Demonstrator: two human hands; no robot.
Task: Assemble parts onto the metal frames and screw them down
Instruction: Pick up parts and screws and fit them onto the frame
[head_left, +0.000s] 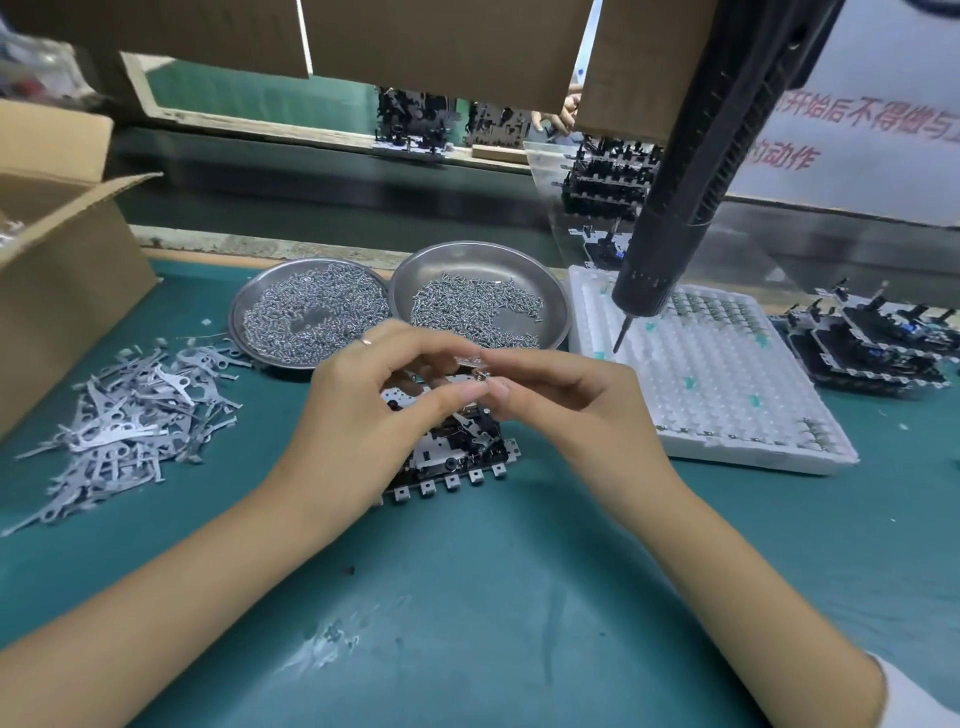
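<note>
1. Two round steel dishes at back-centre: left dish (270, 312) w/ a thick ring of small screws (311, 301), bare patch in the middle; right dish (550, 291) w/ a thinner spread of screws, shiny bare rim toward the back.
2. White foam tray (727, 395), dimpled grid, right of the dishes; small metal bits sit in a few cells along its back and front-right rows, most cells bare.
3. Open cardboard box (67, 270) at far left, flap up; contents mostly hidden.
4. Loose heap of flat grey stamped levers (130, 415) on the green mat (467, 597), left side, thin and matte.
5. Metal frame (457, 457) lies flat on the mat at centre, partly under both hands; row of square tabs along its near edge.
6. Left hand (358, 410) & right hand (571, 405) meet above the frame, fingertips pressed together pinching a small shiny part (470, 361) — prob. metal, too small to tell shape.
7. Black electric screwdriver (675, 208) hangs over the tray's back-left corner, bit down, untouched.
8. Stacked frames (883, 343) at far right edge. Broad open mat near the person.
</note>
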